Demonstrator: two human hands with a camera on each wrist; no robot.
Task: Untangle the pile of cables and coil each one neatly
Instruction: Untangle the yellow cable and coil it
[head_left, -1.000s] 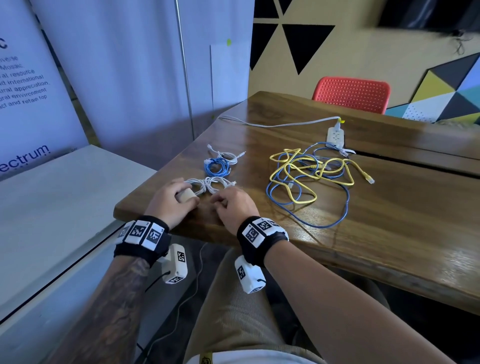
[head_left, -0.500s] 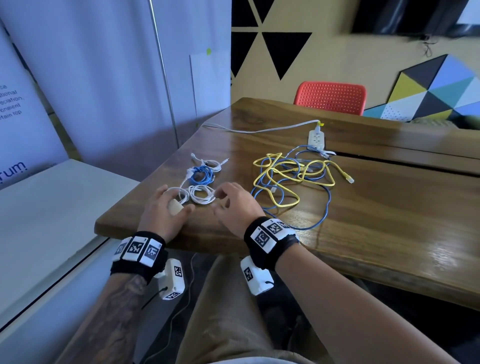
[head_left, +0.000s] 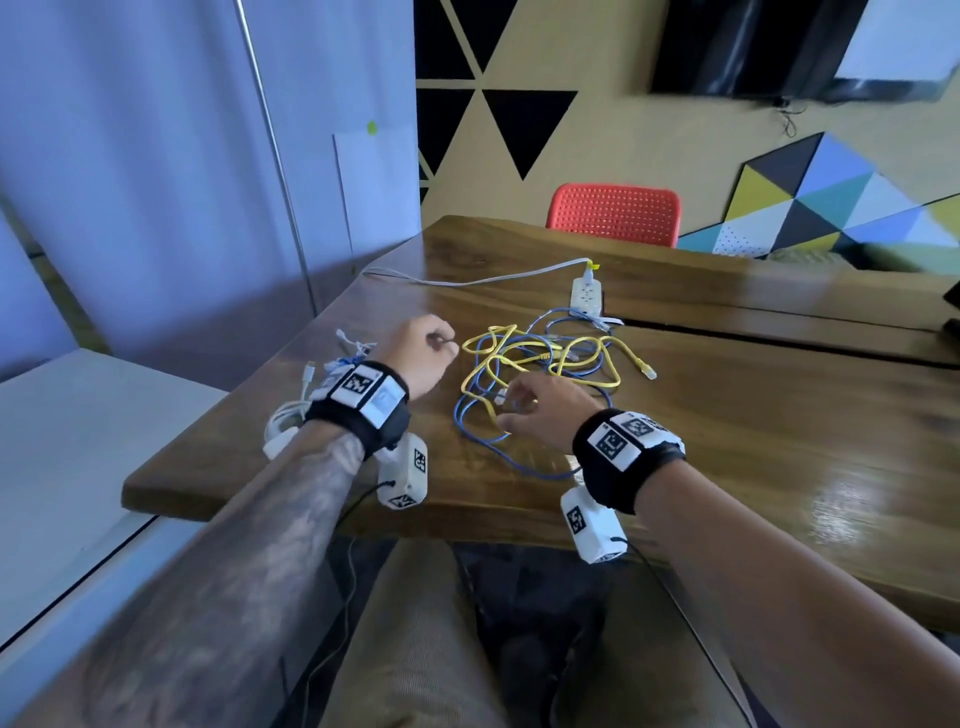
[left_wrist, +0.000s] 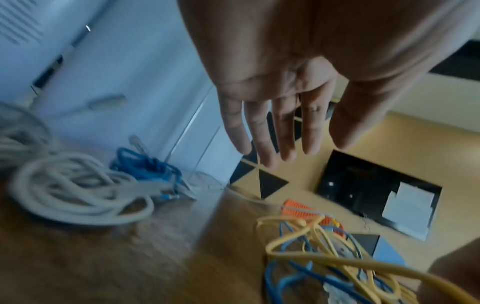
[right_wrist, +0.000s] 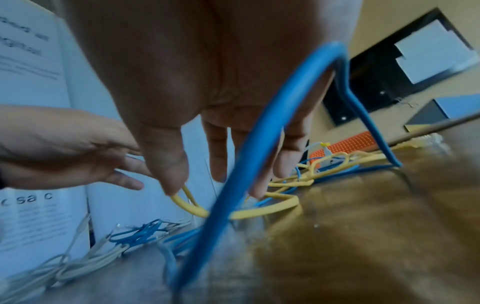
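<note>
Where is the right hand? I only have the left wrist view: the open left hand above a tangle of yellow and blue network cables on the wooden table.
Observer: The right hand hovers over the near edge of the tangle of yellow and blue network cables, with its fingers pointing down.
Operator: Is it gripping anything?
Observer: Not yet. In the right wrist view its thumb tip meets a loop of the yellow cable, but nothing is pinched.
Operator: Is there a free end to start from?
Observer: Yes. The yellow cable's plug end lies loose at the tangle's right side, on the wooden table.
</note>
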